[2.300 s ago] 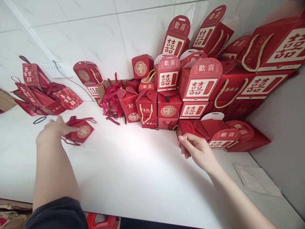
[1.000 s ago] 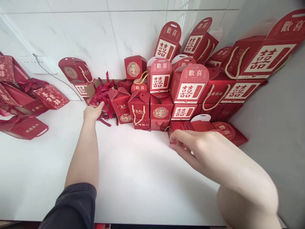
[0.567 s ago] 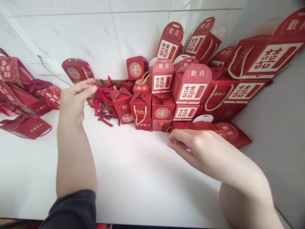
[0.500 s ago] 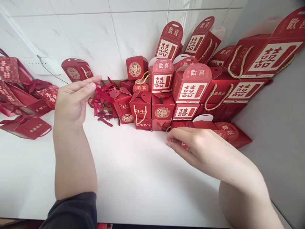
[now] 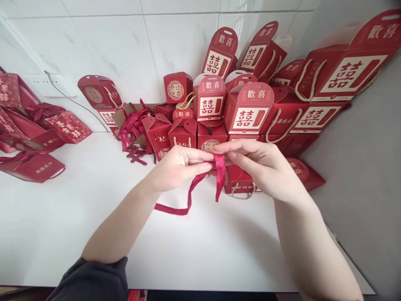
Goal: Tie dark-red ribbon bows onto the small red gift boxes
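In the head view, my left hand [image 5: 180, 169] pinches a dark red ribbon [image 5: 220, 177] between its thumb and fingers. One short end of the ribbon hangs down between my two hands, while a longer stretch curves below my left wrist. My right hand [image 5: 258, 165] meets the left one at the ribbon, its index finger reaching over the top and its thumb bent toward the band. Some of the fingertips are hidden behind the ribbon. Just behind my hands stands a red gift box with a gold rope handle [image 5: 239, 186], partly covered by them.
Stacked red gift boxes [image 5: 247, 117] line the tiled wall and the right corner. A cardboard box [image 5: 119, 116] holds a heap of red ribbons [image 5: 134, 125]. More red boxes with ribbons [image 5: 40, 167] lie at the left on the white table [image 5: 188, 255]. A cable runs from a socket.
My left hand has come from beside the ribbon heap to the middle, bringing a ribbon. My right hand has risen slightly to meet it at the ribbon.
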Motion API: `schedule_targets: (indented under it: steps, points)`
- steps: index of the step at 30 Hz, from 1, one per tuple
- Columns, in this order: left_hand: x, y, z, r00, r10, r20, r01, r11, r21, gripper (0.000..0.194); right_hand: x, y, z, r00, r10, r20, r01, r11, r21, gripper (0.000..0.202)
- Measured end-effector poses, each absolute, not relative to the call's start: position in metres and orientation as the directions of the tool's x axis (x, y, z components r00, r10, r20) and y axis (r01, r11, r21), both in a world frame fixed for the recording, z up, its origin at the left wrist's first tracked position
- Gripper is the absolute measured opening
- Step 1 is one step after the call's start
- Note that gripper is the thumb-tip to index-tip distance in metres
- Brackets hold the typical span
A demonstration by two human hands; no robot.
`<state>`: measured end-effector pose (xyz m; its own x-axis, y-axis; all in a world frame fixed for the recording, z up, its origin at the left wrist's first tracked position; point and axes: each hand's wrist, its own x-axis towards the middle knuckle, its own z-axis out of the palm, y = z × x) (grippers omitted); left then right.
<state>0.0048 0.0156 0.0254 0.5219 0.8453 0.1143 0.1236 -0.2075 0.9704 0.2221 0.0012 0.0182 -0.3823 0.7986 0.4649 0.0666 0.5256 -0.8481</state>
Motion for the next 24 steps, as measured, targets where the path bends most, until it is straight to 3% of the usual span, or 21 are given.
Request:
schedule_targets:
  steps: [5,10,13,19,24]
  points:
    - [0.006,0.015,0.024,0.599,0.793,0.113,0.006,-0.146,0.989,0.018,0.223,0.012,0.012,-0.496,0.728,0.473,-0.001,0.544,-0.839,0.037]
    - [0.011,0.013,0.020,0.593,0.803,0.064,-0.011,-0.072,0.997,0.026,0.215,0.019,0.005,-0.398,0.746,0.533,-0.029,0.571,-0.820,0.015]
    - [0.013,0.015,0.016,0.551,0.832,0.057,-0.008,-0.063,0.998,0.030,0.216,0.020,0.006,-0.389,0.760,0.520,0.029,0.574,-0.818,0.017]
    - [0.011,0.021,0.015,0.474,0.876,0.088,0.041,-0.122,0.992,0.030,0.229,0.017,0.016,-0.636,0.616,0.465,0.208,0.717,-0.665,0.044]
    - [0.013,0.028,0.008,0.443,0.890,0.106,0.087,-0.161,0.983,0.022,0.223,0.020,0.009,-0.604,0.589,0.537,0.232,0.775,-0.589,0.036]
